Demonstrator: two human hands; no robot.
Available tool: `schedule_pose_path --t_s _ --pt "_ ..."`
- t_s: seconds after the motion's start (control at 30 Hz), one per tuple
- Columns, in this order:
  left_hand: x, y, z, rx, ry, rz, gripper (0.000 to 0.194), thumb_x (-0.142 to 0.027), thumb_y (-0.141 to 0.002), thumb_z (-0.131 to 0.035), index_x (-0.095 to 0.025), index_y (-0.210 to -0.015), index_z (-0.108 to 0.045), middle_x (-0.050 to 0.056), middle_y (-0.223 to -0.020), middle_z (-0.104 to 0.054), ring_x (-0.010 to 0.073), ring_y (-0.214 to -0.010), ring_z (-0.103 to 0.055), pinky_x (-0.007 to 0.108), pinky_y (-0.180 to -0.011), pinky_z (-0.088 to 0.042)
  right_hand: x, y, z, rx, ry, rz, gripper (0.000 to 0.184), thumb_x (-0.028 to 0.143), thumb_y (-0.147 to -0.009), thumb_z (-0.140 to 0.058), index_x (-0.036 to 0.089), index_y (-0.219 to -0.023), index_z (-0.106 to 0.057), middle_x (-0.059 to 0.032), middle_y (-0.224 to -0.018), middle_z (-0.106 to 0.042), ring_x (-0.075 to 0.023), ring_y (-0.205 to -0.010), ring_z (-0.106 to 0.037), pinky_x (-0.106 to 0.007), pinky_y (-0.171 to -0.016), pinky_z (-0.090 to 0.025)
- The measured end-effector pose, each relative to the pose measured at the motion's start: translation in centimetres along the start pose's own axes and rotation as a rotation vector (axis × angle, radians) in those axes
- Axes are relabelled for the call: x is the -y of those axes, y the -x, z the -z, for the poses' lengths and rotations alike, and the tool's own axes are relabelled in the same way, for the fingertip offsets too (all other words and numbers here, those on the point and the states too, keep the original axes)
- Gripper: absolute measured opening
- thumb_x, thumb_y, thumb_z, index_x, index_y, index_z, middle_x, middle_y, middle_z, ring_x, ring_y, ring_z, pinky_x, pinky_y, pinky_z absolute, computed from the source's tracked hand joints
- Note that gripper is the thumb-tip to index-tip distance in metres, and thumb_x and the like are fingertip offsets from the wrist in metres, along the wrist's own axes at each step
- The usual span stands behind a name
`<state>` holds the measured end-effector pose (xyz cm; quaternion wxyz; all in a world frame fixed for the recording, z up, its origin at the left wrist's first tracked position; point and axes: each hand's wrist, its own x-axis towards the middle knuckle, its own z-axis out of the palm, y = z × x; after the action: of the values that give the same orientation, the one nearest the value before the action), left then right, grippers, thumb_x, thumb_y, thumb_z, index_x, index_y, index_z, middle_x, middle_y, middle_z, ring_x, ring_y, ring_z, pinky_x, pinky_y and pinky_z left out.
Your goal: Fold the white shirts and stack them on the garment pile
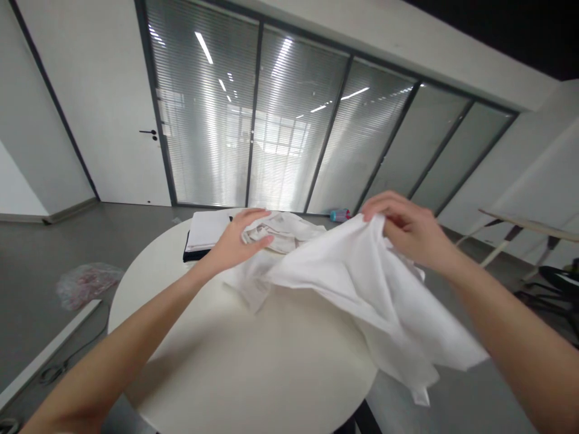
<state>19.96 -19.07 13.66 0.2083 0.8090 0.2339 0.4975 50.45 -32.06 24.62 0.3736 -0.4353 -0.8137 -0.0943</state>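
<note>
2 bare hands are at the white cloth (344, 259), each set differently. The right grip (407, 229) is closed, thumb against curled fingers, pinching the upper edge and lifting it above the surface (253, 361). The left grip (239, 238) is partly open, thumb well apart from the fingers, curved around the left side of the bunched fabric (283, 232); whether it presses on any layer, I cannot tell.

From the right grip, the cloth falls in loose creases across the far middle of the surface and over its right edge, where the lowest corner hangs free. Whether the bunched fabric and the raised sheet are 1 piece or 2 is unclear.

Good handling here would keep the right pinch small and near the hem, so the fabric hangs straight rather than twisting. The left thumb and fingers would do best to separate the layers before any pull, since tugging could drag the whole bunch. The overhang on the right is best brought inward gently. Far left, the folded white piece (208, 229) lies on a dark one (192, 255); sweeping fabric could disturb their edges.
</note>
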Motion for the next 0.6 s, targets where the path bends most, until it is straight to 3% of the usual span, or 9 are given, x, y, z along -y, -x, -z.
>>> schedule_pose_path --t_s 0.1,0.2,0.3,0.37,0.47,0.53,0.6 --pt "-4.6 0.0 -2.3 0.243 0.142 -0.103 0.062 -0.042 -0.076 -0.077 -0.031 -0.134 -0.056 0.007 -0.135 -0.06 0.0275 -0.121 -0.058 0.039 -0.102 -0.047 3.5 -0.3 -4.3 0.143 -0.112 0.137 0.025 0.012 -0.092 -0.045 0.026 -0.092 -0.066 -0.0047 -0.103 -0.062 -0.0171 -0.091 -0.062 -0.03 -0.074 -0.053" --pt "-5.2 0.3 -3.9 0.369 0.151 -0.11 0.033 -0.036 -0.084 -0.07 -0.025 -0.115 -0.068 0.004 -0.11 -0.072 0.0242 -0.098 -0.068 0.034 -0.088 -0.052 4.3 1.3 -8.0 0.159 -0.245 0.128 0.029 0.016 -0.096 -0.046 0.03 -0.118 -0.059 -0.0063 -0.116 -0.056 -0.0177 -0.102 -0.06 -0.034 -0.085 -0.054" --pt "-3.3 0.9 -3.7 0.3 0.114 -0.051 0.022 -0.033 -0.09 -0.062 -0.021 -0.106 -0.07 0.003 -0.102 -0.074 0.0234 -0.093 -0.069 0.032 -0.087 -0.051 2.4 4.2 -10.1 0.21 -0.285 -0.026 0.051 0.031 -0.094 -0.056 0.034 -0.142 -0.039 -0.0093 -0.135 -0.046 -0.0182 -0.098 -0.062 -0.038 -0.087 -0.056" --pt "-2.1 1.3 -2.9 0.248 0.115 -0.029 0.025 -0.034 -0.09 -0.061 -0.02 -0.11 -0.068 0.005 -0.107 -0.073 0.0241 -0.099 -0.068 0.033 -0.09 -0.05 0.7 6.1 -10.6 0.368 -0.222 -0.119 0.061 0.041 -0.093 -0.058 0.037 -0.148 -0.032 -0.009 -0.143 -0.042 -0.0188 -0.096 -0.063 -0.041 -0.089 -0.055" --pt "-1.5 1.8 -1.8 0.248 0.141 -0.046 0.022 -0.03 -0.09 -0.058 -0.02 -0.108 -0.068 0.006 -0.108 -0.073 0.0227 -0.101 -0.067 0.032 -0.091 -0.05 -1.6 8.4 -10.7 0.57 -0.089 -0.187 0.061 0.049 -0.096 -0.05 0.038 -0.152 -0.028 -0.0068 -0.152 -0.039 -0.0229 -0.108 -0.063 -0.044 -0.095 -0.051" --pt "-1.8 2.1 -1.2 0.215 0.164 -0.055 0.018 -0.026 -0.09 -0.057 -0.02 -0.102 -0.069 0.006 -0.103 -0.073 0.0209 -0.096 -0.068 0.031 -0.088 -0.051 -3.0 9.5 -10.5 0.582 0.018 -0.22 0.063 0.051 -0.096 -0.048 0.033 -0.153 -0.029 -0.0085 -0.153 -0.039 -0.0275 -0.119 -0.058 -0.046 -0.1 -0.047" --pt "-2.2 2.2 -0.6 0.109 0.193 -0.043 0.015 -0.023 -0.087 -0.059 -0.02 -0.097 -0.069 0.005 -0.098 -0.073 0.0197 -0.092 -0.068 0.03 -0.086 -0.052 -4.5 10.4 -10.2 0.613 0.118 -0.298 0.057 0.051 -0.094 -0.051 0.028 -0.146 -0.046 -0.0116 -0.141 -0.054 -0.0313 -0.116 -0.06 -0.047 -0.098 -0.046"
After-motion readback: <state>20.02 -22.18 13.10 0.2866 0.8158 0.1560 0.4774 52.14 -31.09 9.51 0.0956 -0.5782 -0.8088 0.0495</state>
